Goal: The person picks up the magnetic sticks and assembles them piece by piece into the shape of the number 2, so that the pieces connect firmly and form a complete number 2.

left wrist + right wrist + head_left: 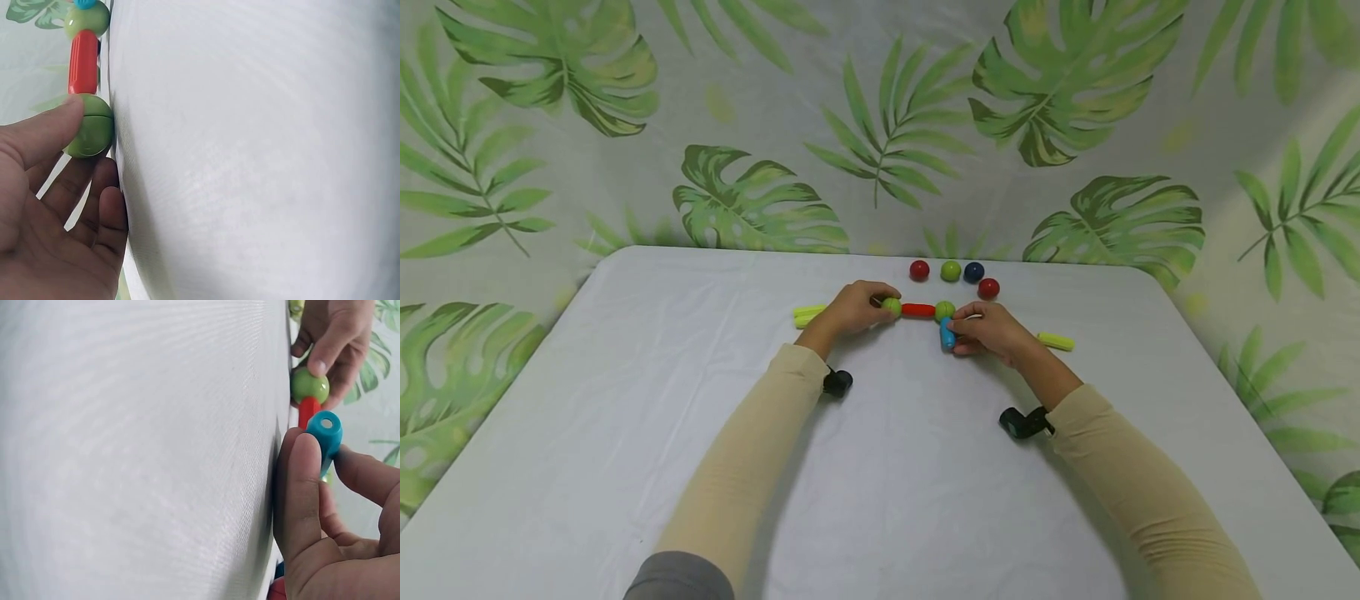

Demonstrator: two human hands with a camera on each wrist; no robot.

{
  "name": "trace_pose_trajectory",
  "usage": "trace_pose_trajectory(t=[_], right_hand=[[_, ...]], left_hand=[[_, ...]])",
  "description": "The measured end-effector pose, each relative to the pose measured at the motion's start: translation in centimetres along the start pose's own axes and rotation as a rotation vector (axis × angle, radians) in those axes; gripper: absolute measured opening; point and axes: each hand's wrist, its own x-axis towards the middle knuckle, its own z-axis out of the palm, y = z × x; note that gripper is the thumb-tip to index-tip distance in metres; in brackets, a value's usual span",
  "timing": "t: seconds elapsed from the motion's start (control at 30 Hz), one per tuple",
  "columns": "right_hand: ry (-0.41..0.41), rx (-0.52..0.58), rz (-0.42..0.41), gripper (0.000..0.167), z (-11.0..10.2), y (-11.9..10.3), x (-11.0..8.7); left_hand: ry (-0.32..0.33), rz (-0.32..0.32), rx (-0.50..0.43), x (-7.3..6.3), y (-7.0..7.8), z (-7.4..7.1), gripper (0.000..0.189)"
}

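A red rod [918, 311] joins two green balls on the white table. My left hand [853, 308] pinches the left green ball [94, 134] between thumb and fingers. At the rod's other end is the right green ball [945, 310]. My right hand [992, 329] grips a short blue rod [328, 440] between thumb and fingers. This blue rod points from the right green ball toward the table's near side, and a hole shows in its near end. Whether it is fixed into the ball I cannot tell.
Behind the hands lie a red ball [919, 270], a loose green ball [951, 271], a dark blue ball [973, 272] and a second red ball [988, 288]. Yellow-green rods [808, 312] rest beside my left hand; another yellow-green rod [1057, 342] lies right of my right hand.
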Motion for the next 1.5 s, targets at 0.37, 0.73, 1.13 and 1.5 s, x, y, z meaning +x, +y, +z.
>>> trace_pose_trajectory(t=[0.37, 0.73, 1.13, 1.5], right_hand=[[-0.053, -0.103, -0.087, 0.041, -2.2, 0.6, -1.0], [0.088, -0.342, -0.301, 0.032, -5.6, 0.2, -0.9], [0.289, -0.753, -0.584, 0.027, -7.2, -1.3, 2.5], [0.301, -0.965, -0.61, 0.041, -6.3, -3.4, 6.1]], left_hand=[[0.007, -0.018, -0.003, -0.1, 0.0, -0.4, 0.039], [0.006, -0.014, -0.013, 0.1, -0.3, -0.6, 0.039], [-0.006, -0.01, 0.004, 0.3, -0.3, 0.0, 0.039], [-0.003, -0.003, -0.003, 0.3, -0.4, 0.0, 0.039]])
